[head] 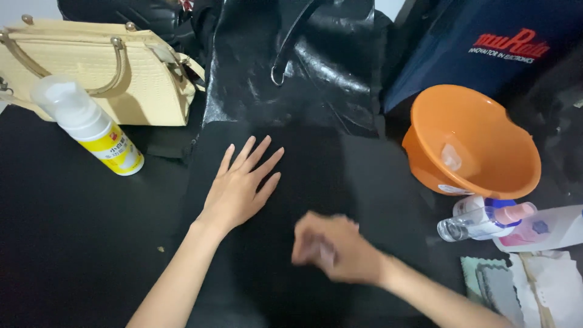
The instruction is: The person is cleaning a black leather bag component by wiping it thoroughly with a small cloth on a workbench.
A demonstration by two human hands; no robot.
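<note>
My left hand [240,185] lies flat, fingers spread, on a black fabric panel [358,182] spread over the dark table. My right hand [331,246] is blurred with motion on the same panel, fingers curled; whether it holds anything is unclear. A glossy black leather bag [303,67] lies just beyond the panel.
A cream handbag [91,67] and a white-and-yellow pump bottle [91,127] sit at the left. At the right are an orange plastic bowl [480,146], a small clear bottle [480,218], a white bottle [546,228], cloths [522,291] and a dark blue bag [486,42].
</note>
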